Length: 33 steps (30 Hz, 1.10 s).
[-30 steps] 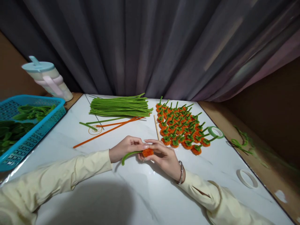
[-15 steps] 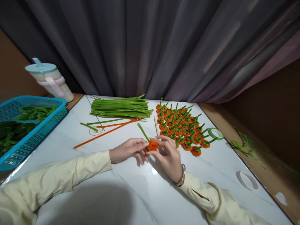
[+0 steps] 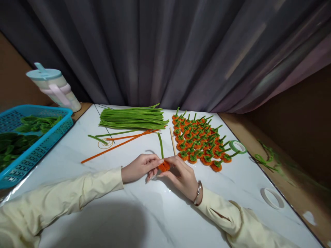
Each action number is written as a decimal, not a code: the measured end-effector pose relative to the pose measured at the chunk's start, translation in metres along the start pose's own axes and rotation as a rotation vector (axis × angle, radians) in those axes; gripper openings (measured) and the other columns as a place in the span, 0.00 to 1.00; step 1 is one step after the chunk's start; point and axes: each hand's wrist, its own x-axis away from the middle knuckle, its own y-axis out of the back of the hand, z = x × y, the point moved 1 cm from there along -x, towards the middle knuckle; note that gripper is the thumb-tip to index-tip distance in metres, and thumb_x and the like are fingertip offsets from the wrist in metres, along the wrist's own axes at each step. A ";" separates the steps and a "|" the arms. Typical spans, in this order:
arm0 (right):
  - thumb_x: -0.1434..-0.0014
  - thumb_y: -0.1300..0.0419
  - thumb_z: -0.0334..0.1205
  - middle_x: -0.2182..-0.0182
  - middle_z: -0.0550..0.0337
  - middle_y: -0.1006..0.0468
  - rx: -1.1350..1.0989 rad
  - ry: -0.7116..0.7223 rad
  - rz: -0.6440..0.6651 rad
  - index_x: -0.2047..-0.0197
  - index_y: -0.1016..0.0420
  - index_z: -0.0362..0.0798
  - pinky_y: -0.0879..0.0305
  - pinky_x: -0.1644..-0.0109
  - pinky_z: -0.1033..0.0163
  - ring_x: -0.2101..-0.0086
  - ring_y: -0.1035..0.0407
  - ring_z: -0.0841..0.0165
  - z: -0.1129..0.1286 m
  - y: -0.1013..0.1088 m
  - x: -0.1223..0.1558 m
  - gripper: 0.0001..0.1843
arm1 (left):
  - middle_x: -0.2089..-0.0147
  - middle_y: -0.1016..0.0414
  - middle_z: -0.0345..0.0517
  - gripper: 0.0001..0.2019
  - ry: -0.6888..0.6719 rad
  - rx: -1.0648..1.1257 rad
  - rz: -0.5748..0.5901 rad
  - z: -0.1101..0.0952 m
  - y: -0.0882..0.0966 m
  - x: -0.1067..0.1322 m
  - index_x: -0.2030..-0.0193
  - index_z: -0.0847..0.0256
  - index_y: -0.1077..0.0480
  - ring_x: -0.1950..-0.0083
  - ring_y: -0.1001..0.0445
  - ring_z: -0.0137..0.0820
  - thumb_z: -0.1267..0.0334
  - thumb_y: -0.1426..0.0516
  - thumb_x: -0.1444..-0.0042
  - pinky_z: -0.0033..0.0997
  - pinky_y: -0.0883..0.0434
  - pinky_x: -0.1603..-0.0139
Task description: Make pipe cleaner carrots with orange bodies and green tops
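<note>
Both my hands meet at the middle of the white marble-look table (image 3: 144,220). My left hand (image 3: 141,167) and my right hand (image 3: 179,174) pinch a small orange pipe-cleaner pumpkin (image 3: 164,166) between their fingertips. Its green stem (image 3: 160,144) sticks up and away from me. Just to the right lie several finished orange pumpkins with green stems (image 3: 200,141), laid out in rows.
A bundle of green pipe cleaners (image 3: 131,119) lies at the back, with orange pipe cleaners (image 3: 119,143) and a wooden stick (image 3: 172,140) nearby. A blue basket of green leaves (image 3: 24,137) and a jug (image 3: 53,86) stand at left. Green tape roll (image 3: 238,146) and white tape roll (image 3: 272,197) lie at right.
The pumpkin has been turned in my fingers: its green stem swung from pointing left toward me to pointing up and away. My hands stayed in about the same place.
</note>
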 end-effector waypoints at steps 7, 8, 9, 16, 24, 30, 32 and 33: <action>0.40 0.46 0.35 0.66 0.52 0.27 0.040 0.106 0.011 0.52 0.35 0.48 0.33 0.62 0.60 0.65 0.32 0.65 -0.002 -0.002 0.003 0.12 | 0.83 0.36 0.34 0.17 -0.034 -0.091 0.059 0.002 -0.004 0.001 0.73 0.62 0.39 0.85 0.36 0.21 0.50 0.49 0.44 0.19 0.36 0.85; 0.40 0.46 0.33 0.65 0.52 0.27 0.053 0.124 0.019 0.52 0.35 0.47 0.33 0.62 0.60 0.65 0.33 0.65 -0.002 -0.001 0.004 0.12 | 0.83 0.37 0.34 0.17 -0.027 -0.093 0.065 0.002 -0.004 0.001 0.73 0.62 0.39 0.86 0.37 0.21 0.50 0.49 0.44 0.19 0.37 0.86; 0.40 0.47 0.31 0.65 0.51 0.28 0.063 0.141 0.027 0.51 0.35 0.47 0.33 0.62 0.60 0.65 0.33 0.66 -0.003 -0.001 0.005 0.13 | 0.83 0.37 0.33 0.17 -0.021 -0.095 0.071 0.002 -0.004 0.002 0.72 0.62 0.40 0.86 0.37 0.21 0.50 0.49 0.44 0.19 0.37 0.87; 0.41 0.49 0.27 0.64 0.50 0.28 0.045 0.196 0.034 0.50 0.36 0.47 0.33 0.63 0.60 0.65 0.34 0.66 -0.004 -0.001 0.006 0.16 | 0.83 0.38 0.34 0.17 -0.034 -0.127 0.126 0.001 -0.001 0.003 0.72 0.62 0.39 0.86 0.37 0.21 0.50 0.50 0.43 0.18 0.37 0.87; 0.44 0.41 0.37 0.71 0.58 0.30 -0.011 0.065 -0.049 0.49 0.35 0.48 0.34 0.66 0.65 0.71 0.35 0.69 -0.001 0.002 0.001 0.18 | 0.80 0.32 0.39 0.20 -0.079 -0.052 0.119 0.001 -0.001 0.000 0.72 0.64 0.39 0.86 0.33 0.22 0.47 0.54 0.42 0.18 0.37 0.88; 0.42 0.44 0.34 0.68 0.56 0.28 -0.072 0.030 0.003 0.49 0.34 0.47 0.34 0.66 0.66 0.69 0.34 0.70 -0.001 0.001 0.000 0.16 | 0.83 0.34 0.37 0.21 -0.087 -0.058 0.057 0.006 0.001 0.001 0.73 0.65 0.38 0.86 0.35 0.21 0.47 0.54 0.41 0.19 0.36 0.87; 0.41 0.45 0.34 0.69 0.57 0.28 -0.075 0.016 -0.005 0.51 0.33 0.47 0.34 0.66 0.66 0.70 0.33 0.70 -0.001 0.001 0.000 0.14 | 0.82 0.34 0.37 0.21 -0.086 -0.060 0.055 0.007 0.000 0.001 0.72 0.64 0.38 0.86 0.35 0.21 0.47 0.54 0.42 0.19 0.36 0.87; 0.41 0.45 0.33 0.69 0.57 0.28 -0.075 0.013 -0.009 0.52 0.32 0.47 0.34 0.66 0.66 0.70 0.33 0.70 -0.001 0.001 0.001 0.12 | 0.81 0.33 0.37 0.20 -0.083 -0.062 0.057 0.007 0.000 0.001 0.71 0.64 0.39 0.86 0.35 0.21 0.47 0.53 0.42 0.18 0.36 0.87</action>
